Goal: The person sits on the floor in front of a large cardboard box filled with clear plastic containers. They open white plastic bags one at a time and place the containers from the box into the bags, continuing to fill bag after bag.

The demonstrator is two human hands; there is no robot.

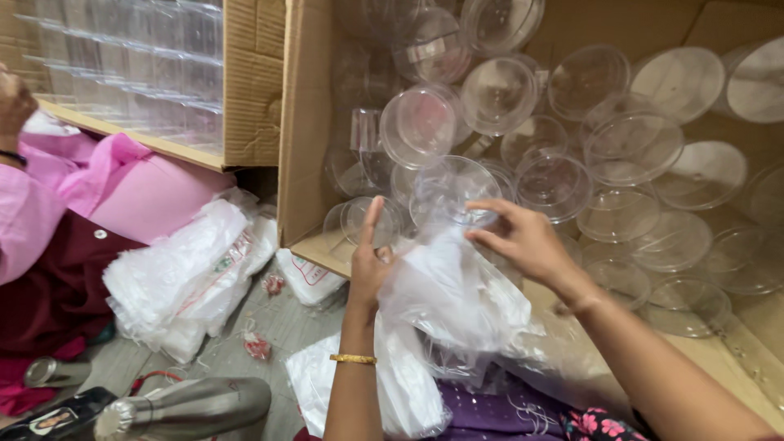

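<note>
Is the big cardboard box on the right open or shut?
Open: the box has its flap folded out, and loose clear lids show inside.

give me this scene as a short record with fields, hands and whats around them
left hand: grips the edge of a thin clear plastic bag
right hand: pinches the bag top at a clear round container
box: open cardboard box full of clear round containers
floor: stacks of plastic bags, steel bottle
other person: pink sleeve, at left

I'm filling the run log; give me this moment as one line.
left hand: holds plastic bag | right hand: on clear container at bag mouth | cardboard box: clear containers
</note>
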